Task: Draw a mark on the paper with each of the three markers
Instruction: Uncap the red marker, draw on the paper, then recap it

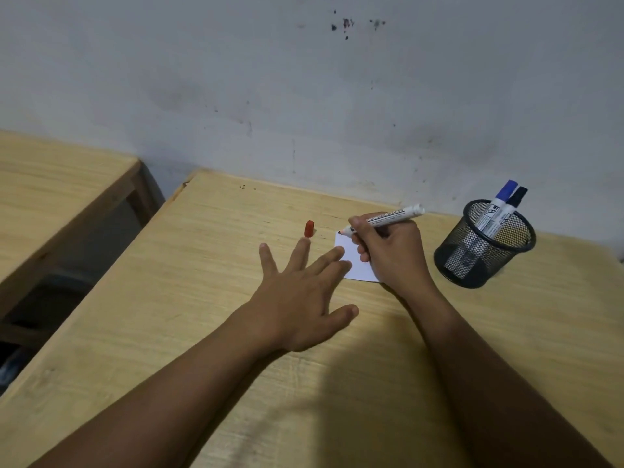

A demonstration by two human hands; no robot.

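Note:
A small white paper (358,265) lies on the wooden table (236,332). My right hand (391,255) grips an uncapped white marker (395,215), its red tip touching the paper's far left corner. My left hand (304,292) lies flat with fingers spread, two fingertips resting on the paper's left edge. The marker's red cap (309,229) stands on the table just beyond my left fingers. A blue-capped marker (499,204) and a black-capped marker (513,206) stand in a black mesh cup (486,244) to the right of the paper.
A grey, stained wall (304,96) runs right behind the table's far edge. A second wooden table (50,197) stands to the left across a narrow gap. The mesh cup sits close to my right wrist.

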